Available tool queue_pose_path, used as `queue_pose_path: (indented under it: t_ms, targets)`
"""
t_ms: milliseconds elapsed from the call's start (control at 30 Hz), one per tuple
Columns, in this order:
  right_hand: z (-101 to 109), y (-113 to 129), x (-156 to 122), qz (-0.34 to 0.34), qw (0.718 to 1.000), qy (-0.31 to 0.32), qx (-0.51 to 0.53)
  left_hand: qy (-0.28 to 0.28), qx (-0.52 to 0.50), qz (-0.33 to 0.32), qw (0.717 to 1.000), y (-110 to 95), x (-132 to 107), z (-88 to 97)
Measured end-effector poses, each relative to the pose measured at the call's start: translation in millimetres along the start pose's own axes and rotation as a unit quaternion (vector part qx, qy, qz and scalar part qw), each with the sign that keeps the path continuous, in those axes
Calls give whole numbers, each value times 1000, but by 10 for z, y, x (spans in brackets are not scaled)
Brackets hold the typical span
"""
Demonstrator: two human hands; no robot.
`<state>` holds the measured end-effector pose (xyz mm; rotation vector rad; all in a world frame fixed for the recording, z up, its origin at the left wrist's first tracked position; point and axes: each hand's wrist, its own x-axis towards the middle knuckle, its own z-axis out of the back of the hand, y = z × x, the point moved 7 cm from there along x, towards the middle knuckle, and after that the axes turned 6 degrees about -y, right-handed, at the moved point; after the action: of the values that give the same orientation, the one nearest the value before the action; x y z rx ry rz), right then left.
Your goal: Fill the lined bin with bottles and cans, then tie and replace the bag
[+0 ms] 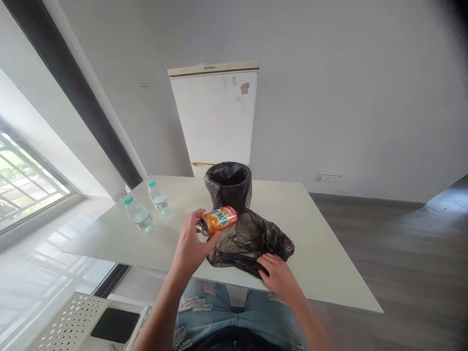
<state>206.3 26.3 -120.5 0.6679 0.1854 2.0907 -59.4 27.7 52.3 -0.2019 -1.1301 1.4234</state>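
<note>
My left hand (195,243) grips an orange drink can (221,219) near its open-tabbed end, tilted on its side above a black plastic bag (244,239). That bag lies spread and crumpled on the white table, with something bunched inside its right end that I cannot make out clearly. My right hand (276,273) rests on the near right edge of the bag, its fingers curled on the plastic. Just behind the can stands a bin (230,192) lined with another black bag, its mouth facing up.
Two clear bottles with green caps, one nearer (141,217) and one farther (160,199), stand on the left of the table (310,234). A white refrigerator (215,112) is behind it. At lower left, a perforated chair (78,312) has a dark flat object (115,325) on it.
</note>
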Motion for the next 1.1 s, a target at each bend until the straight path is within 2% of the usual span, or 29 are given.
queue_pose_path:
  t_ms: [133,200,233,333,400,467,533,700,867,1100]
  targets:
    - [4,-8,-5,-2,1000,-3,4,-140,-13,12,990,296,153,451]
    - [4,-14,-1,-2,1000,-6,6,-174,6,22,985,566,258,590]
    - [1,-17,0,-3,1000,-8,7,-171,17,38,984,741,320,621]
    - [-17,-26,-1,-1,1000,-5,11,-172,43,113,978,1354,475,657]
    - [-28,-31,-6,0,1000,-4,15,-193,67,147,968,1710,536,641]
    - [-33,-36,-10,1,1000,-5,17,-208,76,163,961,1975,569,566]
    - [-33,-40,-11,-1,1000,-5,15,-211,76,171,959,2155,583,452]
    - [-9,-20,-9,-1,1000,-5,3,-195,98,180,959,2357,585,213]
    - [14,3,-5,9,1000,-19,-5,-136,166,210,954,2481,598,75]
    - [14,-3,-8,22,999,-41,-2,-87,232,234,940,2595,846,-78]
